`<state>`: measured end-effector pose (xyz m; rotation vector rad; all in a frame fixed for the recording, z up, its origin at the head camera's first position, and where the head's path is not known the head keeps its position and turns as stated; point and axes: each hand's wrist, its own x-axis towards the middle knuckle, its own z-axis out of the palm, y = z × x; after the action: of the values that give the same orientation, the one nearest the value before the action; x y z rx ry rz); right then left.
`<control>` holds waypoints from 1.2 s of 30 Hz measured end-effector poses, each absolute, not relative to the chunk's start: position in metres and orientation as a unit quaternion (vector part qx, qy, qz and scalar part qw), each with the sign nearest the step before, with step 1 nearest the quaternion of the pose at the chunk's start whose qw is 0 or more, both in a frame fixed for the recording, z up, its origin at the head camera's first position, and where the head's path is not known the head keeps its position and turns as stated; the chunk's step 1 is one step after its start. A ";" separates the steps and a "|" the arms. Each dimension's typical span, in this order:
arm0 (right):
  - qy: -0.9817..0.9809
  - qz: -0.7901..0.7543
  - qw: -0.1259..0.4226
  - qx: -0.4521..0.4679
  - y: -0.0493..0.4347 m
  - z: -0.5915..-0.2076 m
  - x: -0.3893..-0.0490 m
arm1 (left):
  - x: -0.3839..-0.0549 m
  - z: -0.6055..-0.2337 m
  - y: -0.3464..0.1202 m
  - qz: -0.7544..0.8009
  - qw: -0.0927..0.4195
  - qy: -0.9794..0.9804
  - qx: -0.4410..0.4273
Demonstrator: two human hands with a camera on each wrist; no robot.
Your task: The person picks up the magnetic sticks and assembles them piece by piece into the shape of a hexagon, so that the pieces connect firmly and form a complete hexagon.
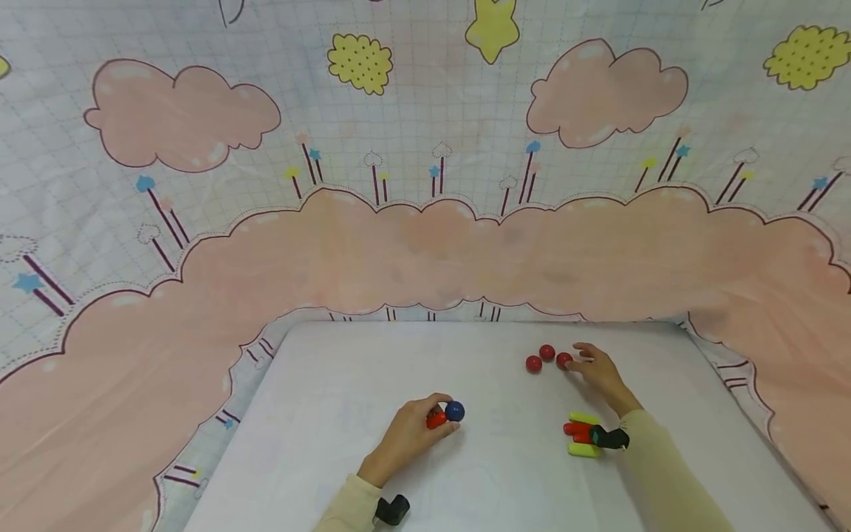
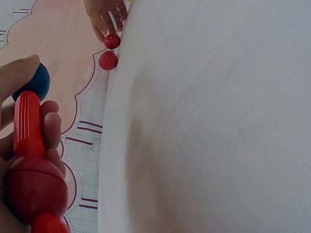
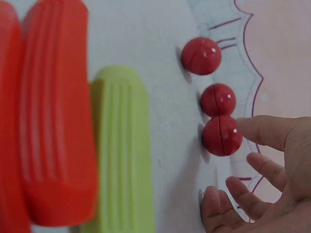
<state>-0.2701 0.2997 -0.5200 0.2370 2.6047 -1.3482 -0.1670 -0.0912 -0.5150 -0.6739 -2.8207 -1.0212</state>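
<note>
My left hand (image 1: 407,432) grips a joined piece above the white table. At its far end is a blue ball (image 2: 41,83), held by the thumb and fingers. From the ball runs a red ridged rod (image 2: 28,124), then a red ball (image 2: 36,187) and the tip of another red rod (image 2: 50,224). Three loose red balls (image 1: 534,363) lie near the table's far side. My right hand (image 1: 603,377) is beside the rightmost ball (image 3: 222,136), the thumb tip at its surface and the other fingers spread, loosely bent.
Below the right forearm lie several loose rods, red (image 3: 58,121) and yellow-green (image 3: 124,155), partly covered in the head view by the black wrist camera (image 1: 609,437). The white table (image 1: 346,369) ends at a patterned cloth (image 1: 432,251) behind and at both sides.
</note>
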 end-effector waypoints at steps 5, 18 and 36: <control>0.879 -0.456 0.107 0.087 0.300 -0.521 -0.275 | -0.167 -0.515 -0.092 -0.333 0.033 -0.916 -0.222; 0.885 -0.450 0.087 0.082 0.298 -0.525 -0.270 | -0.167 -0.516 -0.090 -0.338 0.041 -0.912 -0.229; 0.884 -0.449 0.093 0.085 0.293 -0.520 -0.261 | -0.166 -0.517 -0.092 -0.339 0.043 -0.911 -0.229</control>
<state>-0.2608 0.2933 -0.5197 0.2533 2.6246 -1.3337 -0.1661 -0.0917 -0.5165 -0.7014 -2.7873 -1.0378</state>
